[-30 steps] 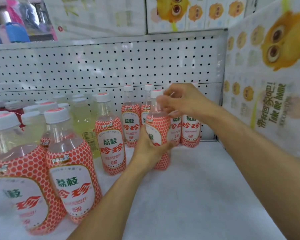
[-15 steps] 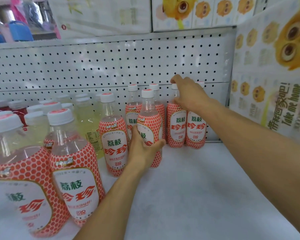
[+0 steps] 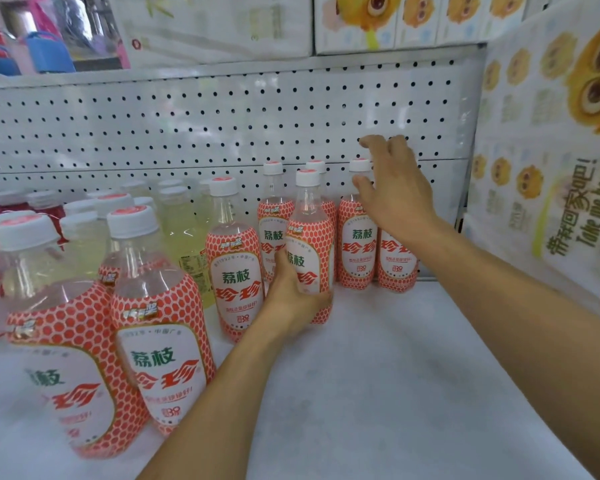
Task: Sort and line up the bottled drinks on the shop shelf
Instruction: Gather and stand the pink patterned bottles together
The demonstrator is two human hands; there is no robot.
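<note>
the left hand (image 3: 291, 296) grips an upright bottle (image 3: 309, 233); the back row (image 3: 357, 237) stands just beyond at one o'clock, under the right hand (image 3: 395, 202), fingers loosely spread.

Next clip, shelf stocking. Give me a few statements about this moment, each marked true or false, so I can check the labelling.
1. The left hand grips a clear plastic bottle with a red honeycomb label. True.
2. The right hand pinches a bottle cap. False: its fingers are spread and hold nothing.
3. The gripped bottle lies on its side. False: it stands upright.
4. Several pale yellow drink bottles stand to the left of the gripped bottle. True.
</note>
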